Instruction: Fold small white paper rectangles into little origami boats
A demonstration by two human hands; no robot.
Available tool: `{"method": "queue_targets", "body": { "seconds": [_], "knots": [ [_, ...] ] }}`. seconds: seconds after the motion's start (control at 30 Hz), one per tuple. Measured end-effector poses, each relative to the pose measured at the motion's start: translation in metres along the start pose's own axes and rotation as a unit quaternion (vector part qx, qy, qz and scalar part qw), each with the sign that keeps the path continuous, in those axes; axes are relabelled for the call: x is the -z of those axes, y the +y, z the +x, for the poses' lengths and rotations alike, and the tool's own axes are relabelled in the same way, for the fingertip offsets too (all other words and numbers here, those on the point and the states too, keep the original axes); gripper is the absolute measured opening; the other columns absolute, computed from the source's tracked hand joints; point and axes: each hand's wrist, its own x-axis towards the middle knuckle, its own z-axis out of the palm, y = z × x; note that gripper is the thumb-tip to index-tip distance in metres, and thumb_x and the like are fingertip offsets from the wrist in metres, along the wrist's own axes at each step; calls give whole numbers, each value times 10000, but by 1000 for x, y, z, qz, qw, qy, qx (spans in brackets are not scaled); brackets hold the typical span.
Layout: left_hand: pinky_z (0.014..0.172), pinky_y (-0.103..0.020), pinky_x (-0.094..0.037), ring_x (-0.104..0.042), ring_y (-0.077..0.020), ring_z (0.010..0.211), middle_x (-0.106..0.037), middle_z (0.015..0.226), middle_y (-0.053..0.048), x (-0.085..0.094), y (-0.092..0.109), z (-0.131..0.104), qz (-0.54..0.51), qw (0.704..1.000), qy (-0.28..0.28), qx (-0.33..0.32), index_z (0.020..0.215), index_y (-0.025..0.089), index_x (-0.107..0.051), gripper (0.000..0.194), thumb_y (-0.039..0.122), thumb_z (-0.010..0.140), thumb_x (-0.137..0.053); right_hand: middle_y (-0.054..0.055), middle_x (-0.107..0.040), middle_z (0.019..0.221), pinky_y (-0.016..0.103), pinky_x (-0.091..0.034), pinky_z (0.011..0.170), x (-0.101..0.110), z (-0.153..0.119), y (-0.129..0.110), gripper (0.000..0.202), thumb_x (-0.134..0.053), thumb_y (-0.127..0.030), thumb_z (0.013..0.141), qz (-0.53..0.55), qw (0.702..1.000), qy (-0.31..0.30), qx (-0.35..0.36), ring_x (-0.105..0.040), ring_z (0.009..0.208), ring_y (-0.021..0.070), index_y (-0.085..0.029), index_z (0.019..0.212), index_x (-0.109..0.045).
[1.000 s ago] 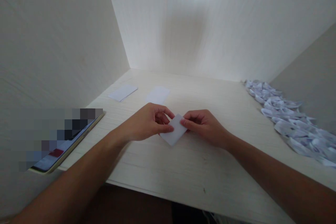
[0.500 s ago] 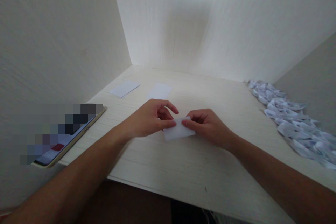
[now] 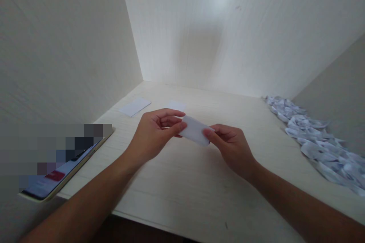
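A small white piece of paper (image 3: 196, 130) is held above the table between my two hands, tilted down toward the right. My left hand (image 3: 159, 133) pinches its left end between thumb and fingers. At the right end, my right hand (image 3: 228, 144) grips it with the thumb on top and the fingers curled behind. Beyond my left hand, a white paper sheet (image 3: 177, 105) lies flat on the table, partly hidden by the fingers. Farther left rests a white paper stack (image 3: 135, 106).
A phone (image 3: 54, 176), partly blurred out, leans at the table's left edge. Many folded white paper pieces (image 3: 316, 136) are heaped along the right side. Pale panels (image 3: 196, 26) enclose the pale wooden table (image 3: 182, 197) at the back and sides.
The paper in my hands has turned so its right end points lower. My hands have moved slightly apart, with the left now at the paper's left end. The view has shifted a little.
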Motion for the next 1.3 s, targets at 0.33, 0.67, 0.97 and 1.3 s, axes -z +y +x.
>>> {"method": "queue_targets", "body": {
  "seconds": [0.33,0.67,0.97,1.3],
  "knots": [
    [613,-298,-667,-753,-191,644,-826,909,-78,-2,7,-5,88,995,41,-27,938,178,-843,232,281,732,-867,6,-664,625,237,-448,572,-2,0,-2,395,-681,-459,905,3,998,-52,-26,-554,586,117,-192,614,-686],
    [597,-287,-637,-734,-189,695,-820,888,-70,6,3,-1,14,999,45,-2,909,196,-848,188,280,741,-866,54,-777,809,254,-538,639,0,-2,1,283,-682,-414,952,104,984,-144,2,-668,679,132,-182,1083,-778],
    [612,-254,-597,-716,-171,739,-814,913,-76,15,2,4,-51,998,19,24,876,208,-851,162,239,720,-886,36,-817,889,331,-637,746,0,-5,3,302,-801,-278,863,110,989,-92,49,-766,768,172,-274,1164,-775],
    [684,-307,-580,-711,-207,801,-813,979,-97,18,2,3,-3,999,-8,36,923,208,-850,220,309,730,-879,-6,-825,888,288,-625,733,2,-7,-9,190,-792,-193,854,-36,986,-75,146,-770,754,167,-313,999,-824]
  ]
}}
